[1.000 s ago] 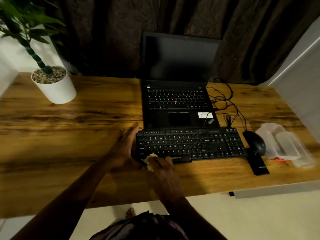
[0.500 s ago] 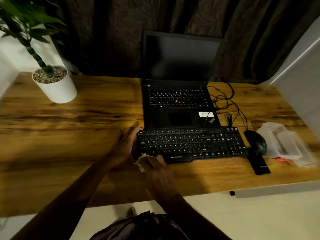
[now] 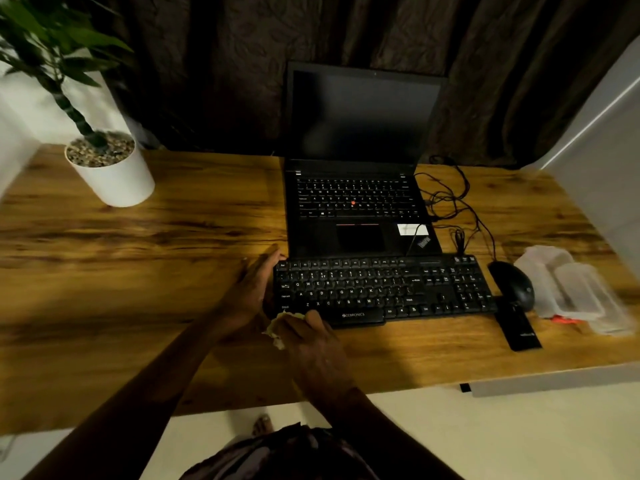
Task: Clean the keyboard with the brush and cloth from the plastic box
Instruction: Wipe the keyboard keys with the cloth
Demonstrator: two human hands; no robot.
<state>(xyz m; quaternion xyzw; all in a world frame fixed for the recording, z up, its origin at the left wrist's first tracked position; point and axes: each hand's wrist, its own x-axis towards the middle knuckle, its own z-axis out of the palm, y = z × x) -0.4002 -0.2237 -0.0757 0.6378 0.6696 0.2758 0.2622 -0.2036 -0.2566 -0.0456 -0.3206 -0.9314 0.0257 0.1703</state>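
Keyboard [image 3: 381, 289], black, lay on the wooden desk [image 3: 138, 271] just in front of the open laptop [image 3: 360, 188]; the left hand [image 3: 254, 289] rested flat against its left end, fingers extended and close together; the right hand [image 3: 308, 336] was bunched around a pale cloth [image 3: 277, 329] at the keyboard's near left corner, fingers curled tight on the fabric; a black mouse [image 3: 514, 284] sat just right of the keyboard, and a clear plastic box [image 3: 568, 289] lay beyond it near the desk's right edge; a potted plant [image 3: 110, 168] stood far left.
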